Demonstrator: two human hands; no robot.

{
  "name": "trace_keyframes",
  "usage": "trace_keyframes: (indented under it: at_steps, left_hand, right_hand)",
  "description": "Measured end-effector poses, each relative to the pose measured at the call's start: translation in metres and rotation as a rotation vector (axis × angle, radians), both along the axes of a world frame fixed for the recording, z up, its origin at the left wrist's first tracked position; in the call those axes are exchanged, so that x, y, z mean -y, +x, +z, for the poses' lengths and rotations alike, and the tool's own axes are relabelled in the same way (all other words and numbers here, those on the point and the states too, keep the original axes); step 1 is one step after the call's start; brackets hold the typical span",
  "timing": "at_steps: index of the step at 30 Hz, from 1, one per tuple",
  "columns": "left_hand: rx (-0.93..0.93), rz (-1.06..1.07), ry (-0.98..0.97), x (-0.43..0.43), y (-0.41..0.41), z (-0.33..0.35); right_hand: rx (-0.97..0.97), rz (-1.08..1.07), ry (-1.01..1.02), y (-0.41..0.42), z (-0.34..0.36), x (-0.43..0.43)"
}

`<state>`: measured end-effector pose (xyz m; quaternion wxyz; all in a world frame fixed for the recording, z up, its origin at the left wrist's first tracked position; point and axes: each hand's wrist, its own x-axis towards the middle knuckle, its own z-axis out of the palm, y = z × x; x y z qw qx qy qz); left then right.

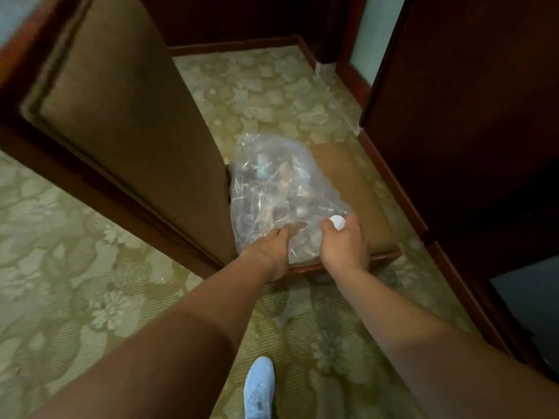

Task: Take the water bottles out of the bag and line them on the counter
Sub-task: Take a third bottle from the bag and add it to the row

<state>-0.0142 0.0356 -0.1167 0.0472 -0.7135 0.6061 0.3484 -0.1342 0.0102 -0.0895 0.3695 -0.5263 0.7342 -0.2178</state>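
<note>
Fingers of right hand (344, 241) curl round a white-capped bottle (337, 222); left hand (270, 246) grips the bag (272, 182).

Chair (121, 116), floral carpet (60, 237), shoe (259, 385)

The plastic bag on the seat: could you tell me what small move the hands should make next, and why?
Probably draw the right hand up and toward you, pulling the white-capped bottle clear of the plastic bag. That hand curls round the bottle's top at the bag's near edge, and the left hand grips the plastic, so the bag should stay on the seat.
</note>
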Motion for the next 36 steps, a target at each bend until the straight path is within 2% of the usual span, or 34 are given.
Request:
trace_keyframes:
  at_steps: [5,9,11,13,16,17,21,23,26,28,32,33,36]
  left_hand:
    - [-0.130,0.007,-0.171,-0.002,-0.032,0.061]
    - [-0.487,0.184,-0.351,0.004,-0.052,0.105]
    - [-0.577,0.241,-0.414,0.011,-0.061,0.127]
    - [-0.603,0.257,-0.475,0.022,-0.067,0.144]
    - [-0.627,0.267,-0.561,0.038,-0.078,0.182]
    - [-0.616,0.270,-0.600,0.045,-0.082,0.198]
    - [-0.554,0.277,-0.739,0.070,-0.091,0.255]
    - [-0.582,0.249,-0.724,0.086,-0.100,0.290]
    - [-0.667,0.223,-0.721,0.112,-0.115,0.333]
    - [-0.691,0.170,-0.754,0.125,-0.128,0.357]
    - [-0.709,0.046,-0.790,0.142,-0.150,0.403]
    - [-0.745,0.011,-0.788,0.147,-0.154,0.412]
    - [-1.005,-0.049,-0.669,0.166,-0.161,0.435]
  right_hand:
    - [0.000,-0.030,-0.082,-0.017,0.074,-0.007]
    - [0.016,-0.027,-0.169,-0.034,0.136,-0.009]
    - [0.013,0.026,-0.200,-0.045,0.166,-0.006]
    - [0.077,0.114,-0.231,-0.054,0.196,0.001]
    - [0.336,0.138,-0.267,-0.076,0.236,0.017]
    - [0.337,0.137,-0.270,-0.088,0.247,0.024]
    - [0.069,0.151,-0.193,-0.135,0.265,0.047]
    - [0.025,0.149,-0.131,-0.153,0.281,0.052]
    - [0.090,0.191,-0.089,-0.158,0.305,0.059]
    - [0.118,0.187,-0.152,-0.152,0.316,0.069]
    - [0.246,0.024,-0.349,-0.140,0.344,0.086]
    - [0.280,-0.015,-0.393,-0.140,0.352,0.089]
    - [0.321,-0.191,-0.481,-0.144,0.381,0.087]
